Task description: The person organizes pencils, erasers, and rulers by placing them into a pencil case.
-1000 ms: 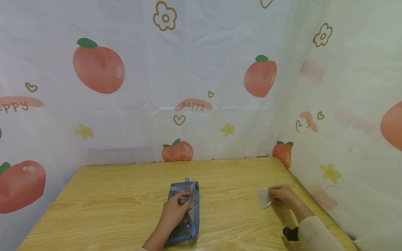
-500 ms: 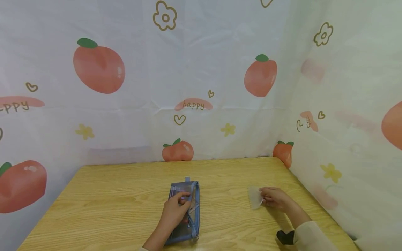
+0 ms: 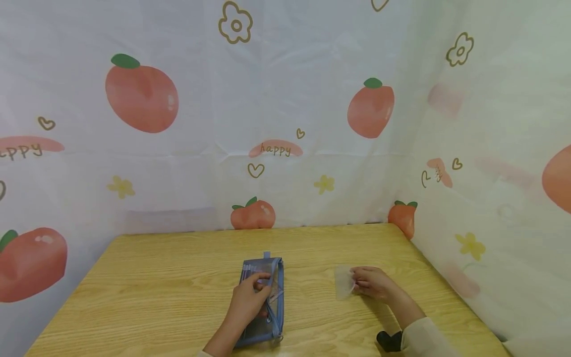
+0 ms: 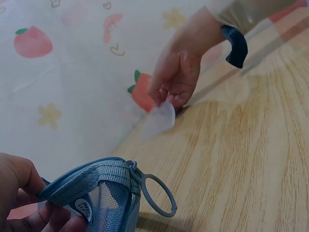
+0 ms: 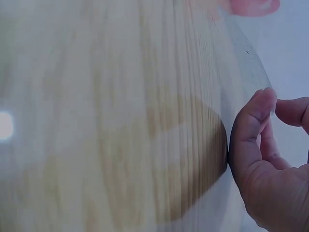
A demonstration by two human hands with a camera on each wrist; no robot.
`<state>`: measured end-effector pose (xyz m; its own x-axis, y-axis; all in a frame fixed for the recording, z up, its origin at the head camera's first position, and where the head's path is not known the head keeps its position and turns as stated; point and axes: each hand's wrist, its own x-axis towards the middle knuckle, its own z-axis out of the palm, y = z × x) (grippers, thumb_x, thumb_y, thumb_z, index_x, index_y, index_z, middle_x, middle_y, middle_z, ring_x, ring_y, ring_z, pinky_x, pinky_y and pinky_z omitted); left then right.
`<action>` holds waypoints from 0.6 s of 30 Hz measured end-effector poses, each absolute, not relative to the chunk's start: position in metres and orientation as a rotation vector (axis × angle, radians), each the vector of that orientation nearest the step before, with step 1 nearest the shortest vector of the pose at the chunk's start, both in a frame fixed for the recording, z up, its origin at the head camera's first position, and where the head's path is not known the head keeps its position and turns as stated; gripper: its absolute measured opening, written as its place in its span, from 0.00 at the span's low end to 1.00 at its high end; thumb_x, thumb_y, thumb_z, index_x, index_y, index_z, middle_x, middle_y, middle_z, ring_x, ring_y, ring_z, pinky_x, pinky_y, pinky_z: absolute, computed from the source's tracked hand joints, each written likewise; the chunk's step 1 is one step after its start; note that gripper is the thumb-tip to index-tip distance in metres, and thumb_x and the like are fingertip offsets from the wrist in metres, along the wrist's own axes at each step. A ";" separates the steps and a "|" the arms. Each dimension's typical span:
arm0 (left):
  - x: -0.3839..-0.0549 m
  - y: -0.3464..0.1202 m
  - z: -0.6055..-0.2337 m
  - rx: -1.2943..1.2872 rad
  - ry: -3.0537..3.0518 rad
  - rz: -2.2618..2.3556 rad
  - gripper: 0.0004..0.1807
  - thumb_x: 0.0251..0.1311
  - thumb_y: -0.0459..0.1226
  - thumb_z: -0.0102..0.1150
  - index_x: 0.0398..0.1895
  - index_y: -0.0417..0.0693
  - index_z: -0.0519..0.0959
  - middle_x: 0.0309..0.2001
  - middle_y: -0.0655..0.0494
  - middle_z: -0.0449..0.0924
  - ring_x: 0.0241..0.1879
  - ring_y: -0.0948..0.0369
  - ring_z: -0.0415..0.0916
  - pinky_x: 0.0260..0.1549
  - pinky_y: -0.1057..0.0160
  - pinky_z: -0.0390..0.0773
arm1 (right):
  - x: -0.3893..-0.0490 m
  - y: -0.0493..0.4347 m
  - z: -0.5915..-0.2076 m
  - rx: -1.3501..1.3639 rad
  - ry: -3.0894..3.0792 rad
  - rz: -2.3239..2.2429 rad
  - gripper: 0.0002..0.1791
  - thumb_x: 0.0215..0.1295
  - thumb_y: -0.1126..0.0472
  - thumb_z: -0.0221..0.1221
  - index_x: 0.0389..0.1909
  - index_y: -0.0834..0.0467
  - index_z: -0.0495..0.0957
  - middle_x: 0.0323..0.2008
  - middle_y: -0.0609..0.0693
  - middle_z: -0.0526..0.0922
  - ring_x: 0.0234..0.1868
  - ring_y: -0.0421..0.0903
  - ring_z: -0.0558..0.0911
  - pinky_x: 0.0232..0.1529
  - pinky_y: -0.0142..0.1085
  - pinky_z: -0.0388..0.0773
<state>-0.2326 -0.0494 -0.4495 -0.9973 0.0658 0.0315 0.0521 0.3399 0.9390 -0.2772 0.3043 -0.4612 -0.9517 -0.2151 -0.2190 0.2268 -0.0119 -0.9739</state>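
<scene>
A blue mesh pencil case (image 3: 260, 327) with its zipper undone stands on the table at the centre of the head view. My left hand (image 3: 248, 300) pinches the edge of its opening. In the left wrist view, a ring-shaped zipper pull (image 4: 161, 195) hangs at the end of the case (image 4: 108, 171), and a small white label shows inside. To the right of the case, my right hand (image 3: 374, 283) pinches a clear, half-round protractor (image 3: 344, 282) by its curved edge, low over the table. In the right wrist view, thumb and fingertips meet at the rim of the protractor (image 5: 251, 58).
The wood-grain table (image 3: 156, 287) runs back to a white curtain (image 3: 200, 99) printed with peaches, which also closes off the right side. A black band piece (image 3: 389, 341) sits at the right sleeve. Slim sticks (image 3: 246, 270) show through the case's mesh.
My right hand has moved left across the table with the protractor, closer to the pencil case. The left hand and the case have stayed put.
</scene>
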 end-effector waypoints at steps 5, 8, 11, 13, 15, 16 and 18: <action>-0.233 -0.049 -0.449 0.114 2.555 1.802 0.22 0.55 0.33 0.55 0.56 0.40 0.78 0.34 0.50 0.79 0.13 0.62 0.75 0.15 0.61 0.83 | -0.279 0.289 -0.463 0.002 1.970 -2.039 0.15 0.71 0.68 0.48 0.53 0.73 0.71 0.32 0.46 0.78 0.32 0.36 0.80 0.36 0.26 0.82; -0.233 -0.049 -0.449 0.117 2.552 1.807 0.22 0.55 0.33 0.55 0.55 0.40 0.78 0.33 0.51 0.79 0.14 0.63 0.74 0.15 0.61 0.83 | -0.281 0.280 -0.464 -0.020 1.968 -2.029 0.17 0.71 0.68 0.48 0.55 0.75 0.69 0.32 0.47 0.78 0.32 0.36 0.80 0.37 0.27 0.83; -0.233 -0.049 -0.449 0.121 2.555 1.810 0.22 0.55 0.33 0.55 0.55 0.40 0.78 0.33 0.51 0.79 0.14 0.63 0.74 0.15 0.61 0.83 | -0.281 0.269 -0.463 -0.042 1.965 -2.020 0.18 0.71 0.68 0.49 0.56 0.76 0.68 0.33 0.47 0.79 0.33 0.36 0.81 0.38 0.28 0.83; -0.233 -0.049 -0.449 0.122 2.558 1.812 0.22 0.55 0.33 0.55 0.55 0.40 0.79 0.33 0.51 0.79 0.13 0.63 0.75 0.15 0.61 0.83 | -0.282 0.261 -0.463 -0.052 1.965 -2.016 0.19 0.70 0.68 0.49 0.57 0.77 0.68 0.33 0.47 0.79 0.33 0.37 0.81 0.38 0.28 0.83; -0.233 -0.049 -0.448 0.123 2.560 1.813 0.22 0.55 0.33 0.55 0.55 0.40 0.79 0.33 0.51 0.79 0.13 0.62 0.75 0.15 0.61 0.83 | -0.282 0.254 -0.462 -0.065 1.965 -2.011 0.20 0.70 0.68 0.49 0.57 0.78 0.67 0.34 0.48 0.79 0.34 0.37 0.81 0.38 0.28 0.83; -0.232 -0.049 -0.448 0.124 2.561 1.814 0.22 0.55 0.33 0.55 0.55 0.40 0.79 0.33 0.51 0.79 0.12 0.62 0.75 0.14 0.61 0.83 | -0.282 0.250 -0.462 -0.067 1.966 -2.011 0.20 0.70 0.69 0.50 0.57 0.79 0.67 0.34 0.48 0.79 0.34 0.37 0.81 0.38 0.28 0.84; -0.232 -0.049 -0.448 0.131 2.560 1.817 0.22 0.55 0.33 0.55 0.55 0.40 0.78 0.33 0.51 0.80 0.12 0.62 0.75 0.14 0.61 0.82 | -0.282 0.243 -0.463 -0.077 1.969 -2.004 0.21 0.69 0.69 0.50 0.58 0.79 0.67 0.35 0.49 0.80 0.35 0.38 0.81 0.39 0.29 0.84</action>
<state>-0.2315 -0.0492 -0.4477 -0.9965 0.0678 0.0482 0.0679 0.3279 0.9423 -0.2824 0.2433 -0.4626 -0.9442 -0.2691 -0.1899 0.1947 0.0091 -0.9808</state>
